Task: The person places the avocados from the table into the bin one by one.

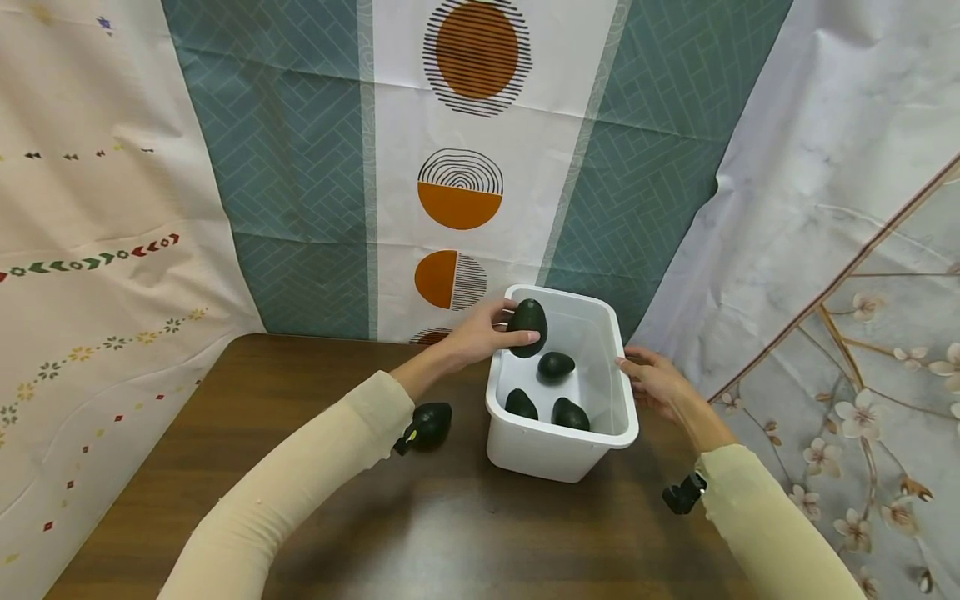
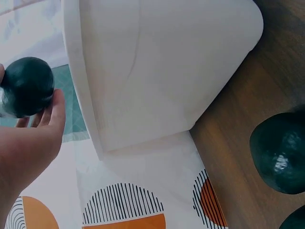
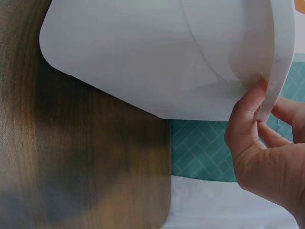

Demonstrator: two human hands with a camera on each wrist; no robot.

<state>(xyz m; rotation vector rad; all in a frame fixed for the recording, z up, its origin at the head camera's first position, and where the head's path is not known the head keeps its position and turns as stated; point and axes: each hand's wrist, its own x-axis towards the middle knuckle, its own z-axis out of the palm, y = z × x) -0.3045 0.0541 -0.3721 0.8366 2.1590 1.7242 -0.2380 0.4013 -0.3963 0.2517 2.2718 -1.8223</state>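
My left hand (image 1: 480, 333) grips a dark green avocado (image 1: 528, 327) above the left rim of a white plastic bin (image 1: 512, 450). Fingers and thumb wrap the avocado (image 2: 29, 86) in the left wrist view too. Inside the bin lie three more avocados: one near the middle (image 1: 556, 367), two by the front wall, left (image 1: 521, 404) and right (image 1: 570, 413). My right hand (image 1: 654, 382) pinches the bin's right rim, as the right wrist view shows, with fingertips on both sides of the edge (image 3: 281, 52).
Left of the bin, an avocado (image 1: 432, 423) lies on the brown wooden table (image 1: 480, 542), partly behind the left sleeve. Two dark green rounded things show there in the left wrist view. Patterned cloths (image 1: 300, 208) hang behind the table and at both sides.
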